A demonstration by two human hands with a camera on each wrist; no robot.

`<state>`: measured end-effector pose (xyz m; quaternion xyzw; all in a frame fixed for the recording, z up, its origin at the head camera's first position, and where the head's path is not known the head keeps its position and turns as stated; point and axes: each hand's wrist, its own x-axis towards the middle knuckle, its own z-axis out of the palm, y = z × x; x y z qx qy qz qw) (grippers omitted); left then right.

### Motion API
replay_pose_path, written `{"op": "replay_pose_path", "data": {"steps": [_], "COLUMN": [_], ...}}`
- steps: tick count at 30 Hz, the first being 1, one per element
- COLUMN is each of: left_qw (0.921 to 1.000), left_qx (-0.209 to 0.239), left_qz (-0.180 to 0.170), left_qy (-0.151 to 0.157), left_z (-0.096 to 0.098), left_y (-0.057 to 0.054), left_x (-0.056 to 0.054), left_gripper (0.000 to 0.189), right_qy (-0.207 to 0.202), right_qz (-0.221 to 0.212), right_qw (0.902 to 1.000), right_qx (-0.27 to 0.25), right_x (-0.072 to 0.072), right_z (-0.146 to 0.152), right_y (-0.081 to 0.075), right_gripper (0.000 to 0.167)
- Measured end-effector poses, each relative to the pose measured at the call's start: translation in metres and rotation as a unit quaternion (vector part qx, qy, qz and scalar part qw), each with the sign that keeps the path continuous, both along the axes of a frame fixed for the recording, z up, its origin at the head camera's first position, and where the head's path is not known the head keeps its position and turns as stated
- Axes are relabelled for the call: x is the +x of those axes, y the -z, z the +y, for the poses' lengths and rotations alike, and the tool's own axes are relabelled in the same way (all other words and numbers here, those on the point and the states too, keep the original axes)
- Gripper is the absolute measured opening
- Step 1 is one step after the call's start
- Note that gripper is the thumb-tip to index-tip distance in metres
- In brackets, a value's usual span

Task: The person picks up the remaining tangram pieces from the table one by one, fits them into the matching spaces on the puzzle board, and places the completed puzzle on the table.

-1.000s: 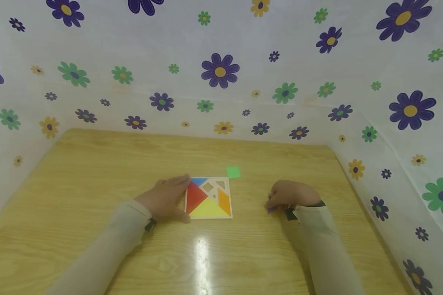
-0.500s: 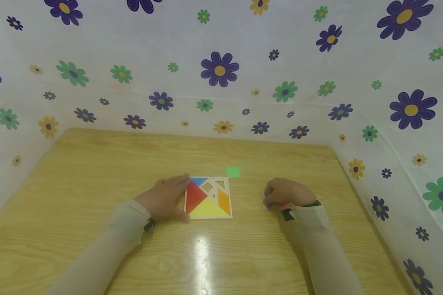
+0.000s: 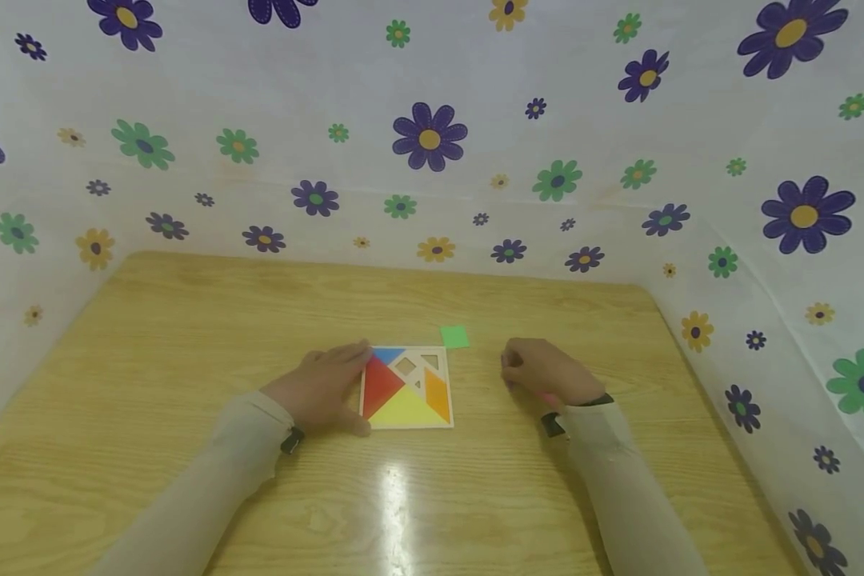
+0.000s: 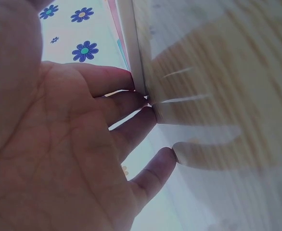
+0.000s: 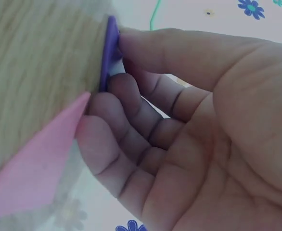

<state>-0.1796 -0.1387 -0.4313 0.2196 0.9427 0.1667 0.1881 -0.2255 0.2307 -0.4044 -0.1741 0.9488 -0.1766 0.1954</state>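
Flowered sheeting [image 3: 346, 88] is backing the table [image 3: 317, 512]; left hand [image 3: 320, 392], fingers spread, is touching the puzzle board [image 3: 420, 370]; right of that, right hand [image 3: 553, 372] is pinching a purple piece [image 5: 108, 57], fingertip hold perhaps risking slippage.

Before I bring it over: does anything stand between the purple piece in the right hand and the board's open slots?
Nothing visible stands between the purple piece and the board; the green square lies by the board's far right corner, off that path.

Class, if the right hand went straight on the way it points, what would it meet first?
Probably the green square by the corner of the board, though the right hand might pass above: its height is unclear.
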Motion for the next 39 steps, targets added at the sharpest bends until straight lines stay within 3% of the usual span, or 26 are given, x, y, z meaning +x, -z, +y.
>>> {"op": "replay_pose_path", "data": {"steps": [5, 13, 18, 26, 33, 39], "left_qw": [1.0000, 1.0000, 1.0000, 1.0000, 1.0000, 1.0000], "left_qx": [0.000, -0.002, 0.001, -0.007, 0.000, -0.001], "left_qz": [0.004, -0.002, -0.004, 0.002, 0.001, -0.001], "left_qy": [0.004, -0.002, -0.003, 0.005, 0.004, 0.001], "left_z": [0.000, 0.000, 0.000, 0.000, -0.001, 0.000], "left_y": [0.000, -0.001, -0.002, 0.002, 0.003, 0.002], "left_x": [-0.001, 0.001, 0.002, -0.002, -0.002, -0.001], "left_gripper": [0.118, 0.119, 0.118, 0.120, 0.120, 0.119], "right_qy": [-0.001, 0.060, 0.079, 0.060, 0.034, 0.044], "right_qz": [0.008, -0.043, -0.072, -0.094, -0.043, -0.021], "right_qw": [0.9999, 0.9970, 0.9937, 0.9929, 0.9971, 0.9981], "right_qx": [-0.007, 0.023, 0.033, 0.041, 0.053, 0.038], "right_x": [0.003, 0.010, 0.011, 0.012, 0.008, 0.004], "right_z": [0.001, 0.014, 0.019, 0.016, 0.013, 0.010], "right_y": [-0.007, -0.026, -0.023, -0.027, -0.023, -0.016], "right_gripper": [0.007, 0.027, 0.023, 0.004, 0.007, 0.010]}}
